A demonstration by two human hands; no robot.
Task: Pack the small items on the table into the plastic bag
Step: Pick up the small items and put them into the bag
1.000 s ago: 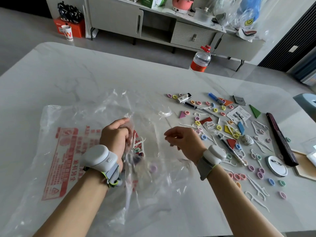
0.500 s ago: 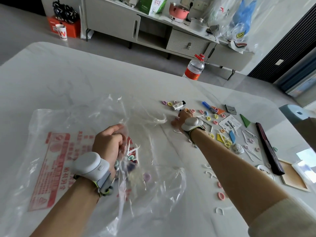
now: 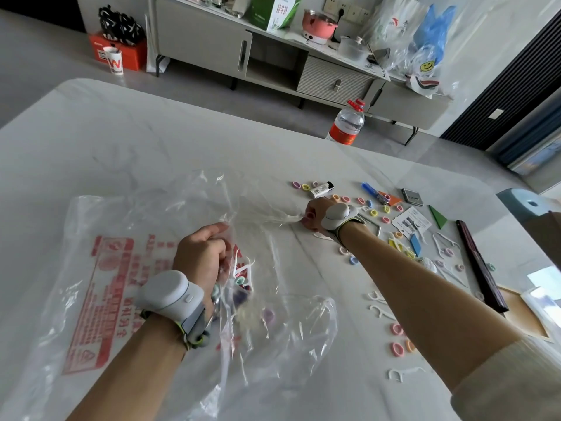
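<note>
**A person is packing small items into a plastic bag [image 3: 127, 220] that is lying crumpled across the left side of a white table [image 3: 106, 126].**

The left hand [image 3: 200, 253] is clenching a bunch of the bag's clear film, right beside a cluster of packed pieces [image 3: 241, 279] showing through the plastic. The right hand [image 3: 312, 215], stretched out to the bag's far corner, is curling its fingers around what appears to be a pink ring [image 3: 310, 214], though the wrist device [image 3: 338, 214] is hiding much of the grip. Coloured rings [image 3: 396, 349] and white floss picks [image 3: 403, 373] are lying scattered over the tabletop right of the bag, several just beside the right forearm.
</note>
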